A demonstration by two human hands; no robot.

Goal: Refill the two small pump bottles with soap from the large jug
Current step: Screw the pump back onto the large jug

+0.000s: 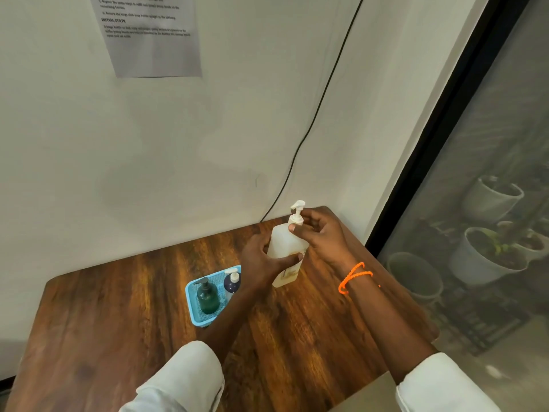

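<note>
The large translucent soap jug point(283, 243) with a white pump head stands upright at the far right of the wooden table point(118, 307). My left hand point(261, 263) wraps around its body. My right hand point(319, 234) grips the collar of its pump just below the nozzle. To the left, a blue basket point(193, 304) holds the two small pump bottles: a dark green one point(208, 297) with a black pump and a dark blue one point(232, 282) with a white pump. My left forearm covers the basket's right side.
A white wall rises right behind the table, with a printed sheet point(151, 34) taped high up and a black cable point(315, 120) running down to the table's back edge. A dark-framed glass door point(475, 173) stands at the right, plant pots behind it.
</note>
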